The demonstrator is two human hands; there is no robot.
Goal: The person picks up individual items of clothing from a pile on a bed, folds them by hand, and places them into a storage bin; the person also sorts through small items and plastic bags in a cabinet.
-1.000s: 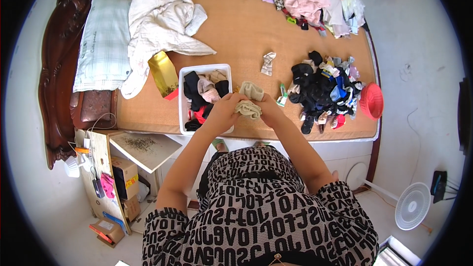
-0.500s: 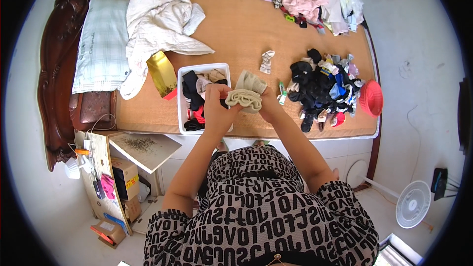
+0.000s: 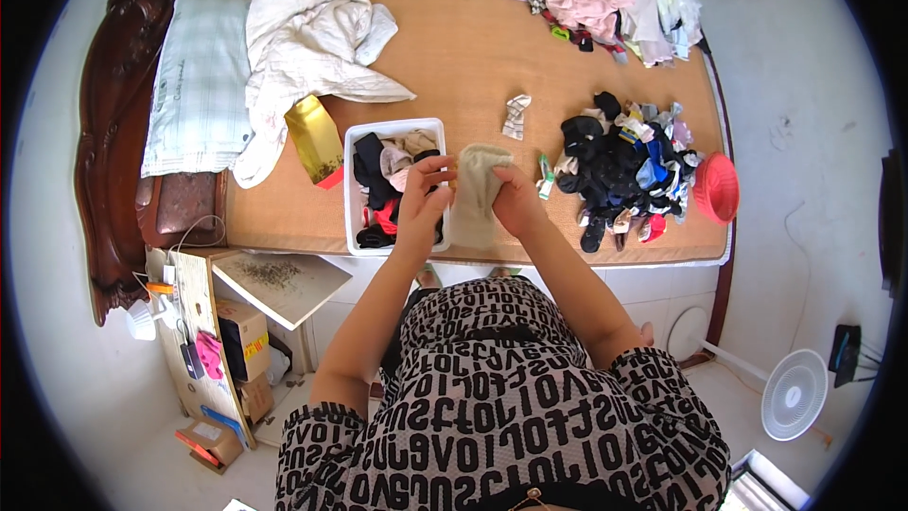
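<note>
A cream sock (image 3: 480, 194) hangs unrolled in front of me, near the bed's front edge. My right hand (image 3: 516, 203) pinches it at its upper right side. Just left of the sock is my left hand (image 3: 422, 208), fingers apart and curved, holding nothing that I can see. Partly behind that hand stands a white plastic bin (image 3: 351, 199) with dark, beige, pink and red socks in it. A striped light sock (image 3: 515, 117) lies alone on the mat beyond my right hand. To the right is a heap of mostly black socks (image 3: 615, 166).
A red basket (image 3: 716, 187) sits at the bed's right edge. On the left are a gold box (image 3: 315, 140), a white blanket (image 3: 307, 43) and a plaid pillow (image 3: 194, 85). Piled clothes (image 3: 591, 5) lie at the far right. A white fan (image 3: 794, 395) stands on the floor.
The sock was bunched and folded between both hands; now it hangs open and longer. My left hand has come off it, while the right keeps its hold.
</note>
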